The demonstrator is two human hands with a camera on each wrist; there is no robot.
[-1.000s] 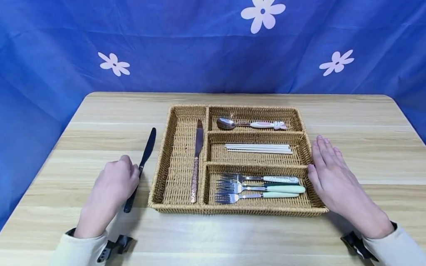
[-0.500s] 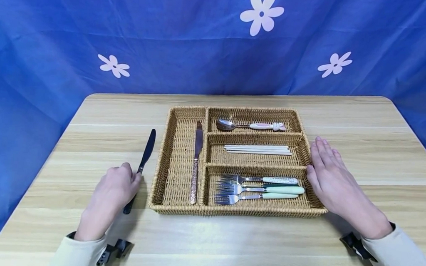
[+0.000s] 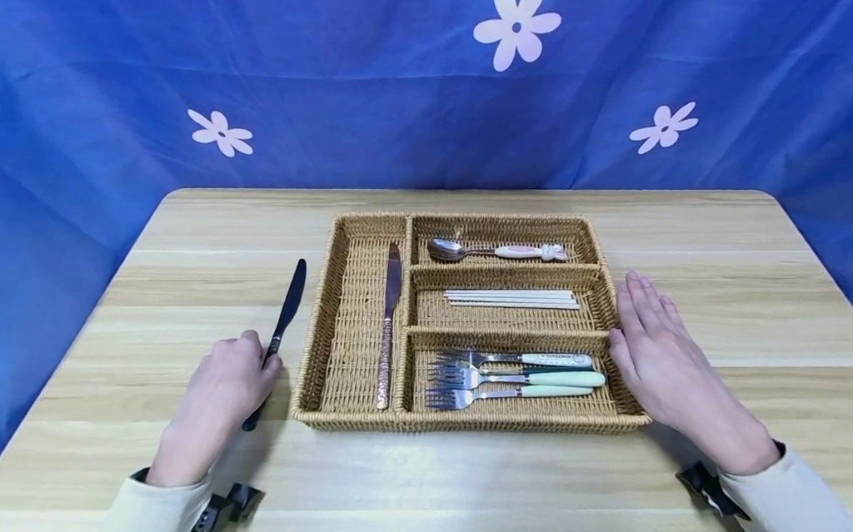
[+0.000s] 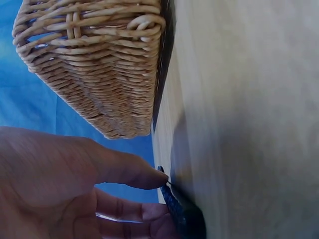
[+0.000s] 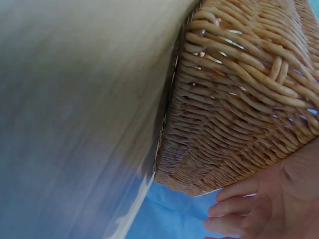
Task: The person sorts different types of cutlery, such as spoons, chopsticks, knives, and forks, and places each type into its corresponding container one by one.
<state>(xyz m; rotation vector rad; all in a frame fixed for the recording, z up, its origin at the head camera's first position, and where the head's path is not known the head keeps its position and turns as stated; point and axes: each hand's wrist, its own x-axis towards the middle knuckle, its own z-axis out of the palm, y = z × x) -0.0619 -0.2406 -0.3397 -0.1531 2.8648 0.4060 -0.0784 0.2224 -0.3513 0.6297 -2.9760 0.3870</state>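
Observation:
On the table left of the divided wicker basket [image 3: 459, 424] lies a black table knife [image 3: 292, 299], blade pointing away from me. My left hand [image 3: 223, 385] pinches its handle, and the left wrist view has the thumb and fingers on either side of the dark handle [image 4: 185, 215], close over the wood. My right hand [image 3: 669, 373] rests with straight fingers along the basket's right side. In the right wrist view its fingers [image 5: 234, 206] extend beside the woven wall [image 5: 224, 114].
Inside the basket, a knife with a patterned handle [image 3: 386, 355] lies in the left compartment. A spoon [image 3: 446, 249], white chopsticks [image 3: 512, 298] and several forks [image 3: 463, 377] fill the others. A blue flowered cloth [image 3: 380, 87] hangs behind the table [image 3: 438, 501].
My left hand has slid slightly toward me along the black table knife, its fingers coming onto the handle. The right hand and basket keep their places; the view shifts slightly.

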